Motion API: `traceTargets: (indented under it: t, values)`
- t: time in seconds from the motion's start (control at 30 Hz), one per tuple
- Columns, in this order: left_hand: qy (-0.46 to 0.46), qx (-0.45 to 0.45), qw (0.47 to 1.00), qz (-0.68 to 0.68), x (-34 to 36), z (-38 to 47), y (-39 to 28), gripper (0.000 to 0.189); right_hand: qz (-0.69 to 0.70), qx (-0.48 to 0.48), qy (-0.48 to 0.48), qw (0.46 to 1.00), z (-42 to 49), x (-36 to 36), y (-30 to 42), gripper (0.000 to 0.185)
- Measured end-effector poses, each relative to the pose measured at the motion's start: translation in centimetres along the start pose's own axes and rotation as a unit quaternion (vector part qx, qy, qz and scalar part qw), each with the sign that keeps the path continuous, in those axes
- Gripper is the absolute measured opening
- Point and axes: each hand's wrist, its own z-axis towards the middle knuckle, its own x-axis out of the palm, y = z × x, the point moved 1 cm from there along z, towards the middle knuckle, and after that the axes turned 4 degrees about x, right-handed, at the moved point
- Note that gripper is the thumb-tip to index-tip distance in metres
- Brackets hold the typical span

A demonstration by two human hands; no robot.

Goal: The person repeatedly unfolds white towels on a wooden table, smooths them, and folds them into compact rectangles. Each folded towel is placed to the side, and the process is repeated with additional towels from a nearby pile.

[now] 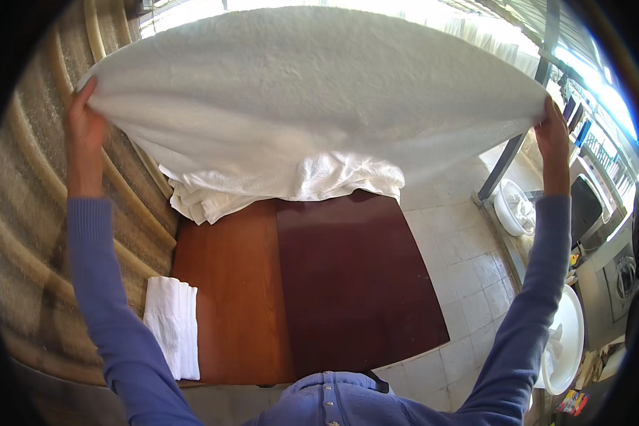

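A large white cloth (pixel 319 90), with a towel-like surface, is spread wide in the air between my two hands. My left hand (pixel 87 120) pinches its left corner, the thumb on the near side. At the opposite corner, my right hand (pixel 554 125) grips the edge. Below and behind the raised cloth, a heap of crumpled white cloths (pixel 351 175) lies on the far part of the wooden table (pixel 362 277), partly hidden by the cloth. A folded white towel stack (pixel 171 327) rests at the table's near left corner.
A brown curtain (pixel 37 213) hangs along the table's left side. To the right are a tiled floor (pixel 474 277), a grey metal post (pixel 503 165), two white basins (pixel 514 207) with cloths inside, and what appears to be a front-loading washing machine (pixel 612 282).
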Motion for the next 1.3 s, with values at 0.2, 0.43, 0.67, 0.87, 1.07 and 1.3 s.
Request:
traceTargets:
  t: [0.2, 0.43, 0.67, 0.87, 1.07, 1.3]
  values:
    - [-0.009, -0.15, 0.989, 0.019, -9.6, -17.7, 0.9, 0.061, -0.293, 0.22, 0.065, 0.928, -17.6, -5.1, -7.4, 0.019]
    - [0.089, -0.423, 0.808, 0.4, -25.0, -44.9, 13.7, 0.064, -0.192, 0.357, -0.144, 0.903, -51.5, -8.2, -22.1, 0.008]
    - [0.126, -0.545, 0.74, 0.373, -33.7, -64.5, 8.7, 0.032, -0.598, 0.355, -0.087, 0.713, -69.7, -12.6, -20.2, 0.017]
    - [0.397, -0.717, 0.423, 0.387, -32.9, -67.3, 2.9, 0.045, -0.712, 0.503, 0.011, 0.49, -68.0, -12.7, -16.7, 0.013]
    - [0.367, -0.362, 0.554, 0.654, -26.3, -58.9, 11.6, 0.015, -0.625, 0.186, 0.027, 0.757, -55.1, -5.4, -27.8, 0.018]
    - [0.366, -0.121, 0.619, 0.685, -18.5, -46.2, 33.8, 0.058, -0.641, 0.247, 0.056, 0.725, -37.3, 6.0, -48.3, 0.042]
